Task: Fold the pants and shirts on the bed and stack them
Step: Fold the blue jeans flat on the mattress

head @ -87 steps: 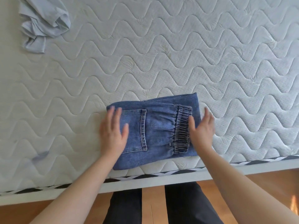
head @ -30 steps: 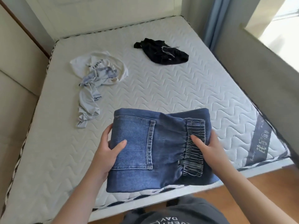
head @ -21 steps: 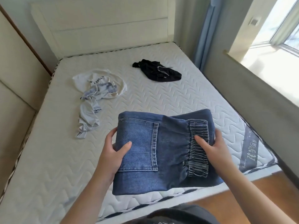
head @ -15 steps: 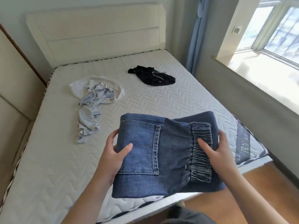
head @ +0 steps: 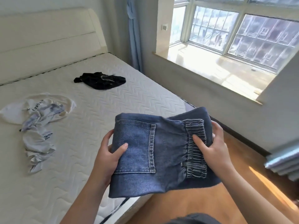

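A folded pair of blue jeans [head: 163, 151] hangs in the air over the bed's near right corner. My left hand [head: 108, 154] grips its left edge, thumb on the back pocket. My right hand [head: 210, 146] grips the right edge, thumb on the elastic waistband. A crumpled white shirt with print [head: 37, 115] lies on the mattress [head: 97, 113] at the left. Black crumpled pants with a drawstring [head: 100, 80] lie farther back near the headboard.
A cream headboard [head: 48, 38] closes the far end of the bed. A window sill [head: 210, 68] and wall run along the right, with a strip of wooden floor [head: 242, 159] between. A blue curtain [head: 134, 38] hangs in the corner. A grey object [head: 284, 162] sits at the right edge.
Both hands went from pressing the jeans flat on the mattress to gripping and lifting them. The view has swung up and right, and the jeans moved rightward over the bed's corner.
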`<state>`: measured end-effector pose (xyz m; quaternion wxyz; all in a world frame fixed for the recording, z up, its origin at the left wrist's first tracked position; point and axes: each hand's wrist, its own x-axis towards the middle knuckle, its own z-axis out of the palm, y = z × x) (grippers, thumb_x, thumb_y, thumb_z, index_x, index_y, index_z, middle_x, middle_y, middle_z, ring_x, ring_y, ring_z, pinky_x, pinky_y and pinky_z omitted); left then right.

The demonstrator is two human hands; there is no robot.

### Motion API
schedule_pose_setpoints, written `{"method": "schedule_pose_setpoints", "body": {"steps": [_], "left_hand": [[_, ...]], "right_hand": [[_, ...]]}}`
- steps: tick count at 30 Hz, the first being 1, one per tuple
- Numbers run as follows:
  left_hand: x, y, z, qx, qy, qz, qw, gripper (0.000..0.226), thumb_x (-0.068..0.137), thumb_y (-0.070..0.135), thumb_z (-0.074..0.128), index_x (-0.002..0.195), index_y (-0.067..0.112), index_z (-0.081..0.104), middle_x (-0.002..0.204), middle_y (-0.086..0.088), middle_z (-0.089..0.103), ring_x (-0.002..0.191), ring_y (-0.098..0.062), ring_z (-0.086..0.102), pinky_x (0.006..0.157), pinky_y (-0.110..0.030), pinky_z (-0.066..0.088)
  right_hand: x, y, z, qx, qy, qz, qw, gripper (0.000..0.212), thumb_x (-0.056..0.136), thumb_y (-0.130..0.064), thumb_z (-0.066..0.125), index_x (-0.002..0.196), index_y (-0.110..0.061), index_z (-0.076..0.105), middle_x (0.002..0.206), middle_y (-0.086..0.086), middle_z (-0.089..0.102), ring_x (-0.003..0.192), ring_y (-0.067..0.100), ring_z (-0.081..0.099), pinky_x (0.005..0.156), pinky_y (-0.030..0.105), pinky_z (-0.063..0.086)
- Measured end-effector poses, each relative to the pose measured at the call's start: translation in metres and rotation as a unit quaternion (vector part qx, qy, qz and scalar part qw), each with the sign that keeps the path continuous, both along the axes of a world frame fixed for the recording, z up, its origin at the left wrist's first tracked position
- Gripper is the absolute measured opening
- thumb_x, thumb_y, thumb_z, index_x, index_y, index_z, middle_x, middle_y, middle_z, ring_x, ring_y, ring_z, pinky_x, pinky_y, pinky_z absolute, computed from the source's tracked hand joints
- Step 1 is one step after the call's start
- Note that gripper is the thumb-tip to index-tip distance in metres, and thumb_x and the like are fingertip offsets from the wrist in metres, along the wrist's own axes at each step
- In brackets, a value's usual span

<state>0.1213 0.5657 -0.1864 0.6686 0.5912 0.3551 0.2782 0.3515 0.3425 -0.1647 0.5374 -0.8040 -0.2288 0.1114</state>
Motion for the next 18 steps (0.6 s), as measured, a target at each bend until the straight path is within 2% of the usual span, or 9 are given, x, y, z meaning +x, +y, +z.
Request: {"method": "schedule_pose_setpoints", "body": {"steps": [3, 5, 10, 15, 18], "left_hand": [[0.036, -0.02, 0.003, 0.008, 0.002, -0.043, 0.999, 0.063, 0.072, 0.035, 0.078, 0.124, 0.055, 0.05, 0.102, 0.001, 0.075, 0.091, -0.023, 0.074, 0.067, -0.035, 0.06], [0.065, -0.037, 0.004, 0.012, 0.007, -0.071, 0.997, 0.062, 0.072, 0.035, 0.078, 0.123, 0.057, 0.05, 0.102, 0.002, 0.075, 0.091, -0.022, 0.074, 0.066, -0.034, 0.06], [0.146, -0.096, 0.006, 0.014, 0.024, -0.142, 0.989, 0.06, 0.072, 0.034, 0.079, 0.119, 0.059, 0.052, 0.102, 0.0, 0.075, 0.091, -0.026, 0.074, 0.068, -0.039, 0.06], [0.235, -0.169, 0.008, 0.022, 0.04, -0.213, 0.976, 0.059, 0.073, 0.033, 0.08, 0.12, 0.057, 0.053, 0.103, -0.003, 0.075, 0.09, -0.029, 0.074, 0.067, -0.039, 0.061], [0.279, -0.205, 0.008, 0.034, 0.054, -0.236, 0.97, 0.061, 0.072, 0.038, 0.079, 0.121, 0.059, 0.051, 0.1, -0.002, 0.075, 0.088, -0.027, 0.074, 0.068, -0.04, 0.061]], "right_hand": [[0.014, -0.036, -0.003, 0.002, -0.015, -0.032, 0.999, 0.071, 0.082, -0.047, 0.072, 0.135, -0.051, 0.026, 0.106, -0.013, 0.068, 0.094, 0.009, 0.067, 0.08, 0.035, 0.053], [0.029, -0.063, -0.006, 0.006, -0.019, -0.055, 0.998, 0.072, 0.082, -0.047, 0.073, 0.136, -0.052, 0.025, 0.107, -0.013, 0.068, 0.095, 0.009, 0.066, 0.081, 0.036, 0.052], [0.076, -0.152, -0.012, 0.028, -0.007, -0.112, 0.993, 0.07, 0.079, -0.052, 0.072, 0.134, -0.055, 0.029, 0.106, -0.019, 0.067, 0.093, -0.002, 0.065, 0.075, 0.02, 0.048], [0.128, -0.248, -0.017, 0.048, 0.001, -0.183, 0.982, 0.064, 0.082, -0.04, 0.075, 0.132, -0.049, 0.036, 0.1, -0.022, 0.069, 0.09, -0.01, 0.064, 0.066, 0.001, 0.044], [0.156, -0.29, -0.018, 0.053, 0.007, -0.211, 0.976, 0.061, 0.083, -0.034, 0.075, 0.127, -0.053, 0.036, 0.103, -0.034, 0.064, 0.094, -0.013, 0.061, 0.068, 0.0, 0.042]]}}
